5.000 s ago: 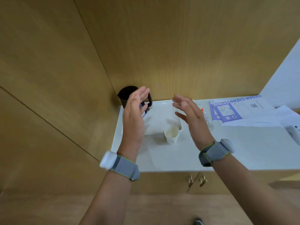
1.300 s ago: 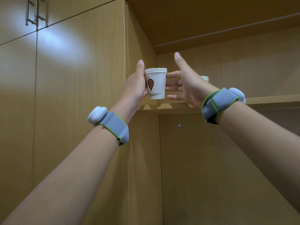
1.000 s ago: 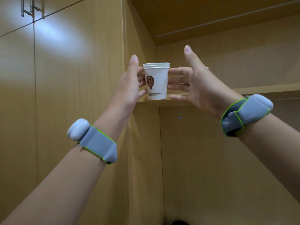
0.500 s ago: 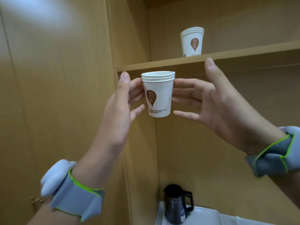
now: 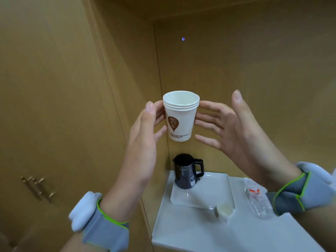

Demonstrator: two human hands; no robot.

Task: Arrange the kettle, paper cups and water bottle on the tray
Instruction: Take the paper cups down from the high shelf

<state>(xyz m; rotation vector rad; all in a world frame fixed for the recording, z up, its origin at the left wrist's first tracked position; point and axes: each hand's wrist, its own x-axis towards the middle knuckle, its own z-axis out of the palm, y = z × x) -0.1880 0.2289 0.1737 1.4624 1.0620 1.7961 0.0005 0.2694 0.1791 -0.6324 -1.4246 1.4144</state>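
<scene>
- Cup stack [image 5: 180, 120], centre of frame, upright, in the air, mouth open to camera, brown logo facing left.
- Left hand [image 5: 143, 139] at its left side, right hand [image 5: 232, 131] at its right. Straight fingertips press the stack from both sides; neither hand curls round it, thumbs stand free.
- Kettle [image 5: 185, 172], black, lower centre, upright on the far left corner of the tray [image 5: 214, 193].
- Lone cup [image 5: 224, 210] at the tray's near right corner; on the rim or just off it, cannot tell.
- Bottle [image 5: 258, 199] lies flat on the counter [image 5: 209, 235], right of the tray, lower right of frame.
</scene>
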